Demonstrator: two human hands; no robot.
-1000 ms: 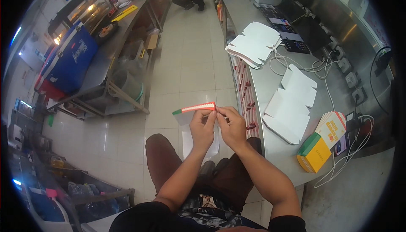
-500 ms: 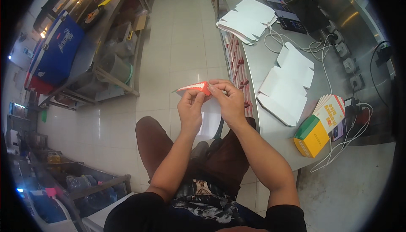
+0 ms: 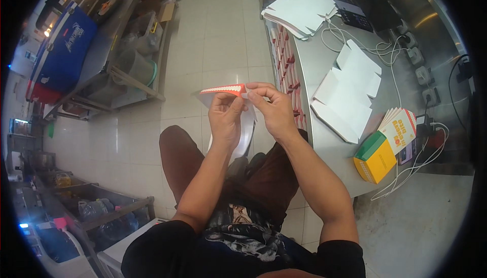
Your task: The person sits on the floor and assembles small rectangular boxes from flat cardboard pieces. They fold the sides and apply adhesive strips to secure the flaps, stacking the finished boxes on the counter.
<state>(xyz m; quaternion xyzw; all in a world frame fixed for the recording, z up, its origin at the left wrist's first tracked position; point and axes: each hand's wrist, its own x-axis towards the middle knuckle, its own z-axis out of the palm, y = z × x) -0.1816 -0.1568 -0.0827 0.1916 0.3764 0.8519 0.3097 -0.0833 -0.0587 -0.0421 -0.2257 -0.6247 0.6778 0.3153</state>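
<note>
Over my lap I hold a partly folded cardboard box (image 3: 221,89), its red edge with a white zigzag band facing up. My left hand (image 3: 225,121) pinches the red strip from below, thumb against fingers. At the strip's right end, my right hand (image 3: 274,113) grips a small flap between thumb and fingers. White board of the same box (image 3: 245,133) hangs down behind my hands, above my knees. My fingers partly hide the corner where both hands meet.
On the steel counter (image 3: 324,156) to my right lie a stack of flat white box blanks (image 3: 299,8), another white blank (image 3: 350,90) and a yellow-green box (image 3: 376,159) with cards in it. White cables (image 3: 393,55) trail along the wall. A blue cooler (image 3: 66,50) stands far left.
Both hands have shifted slightly away from me with the box. Its red strip has turned more level, and more of the white board shows. The counter things sit a little differently in view.
</note>
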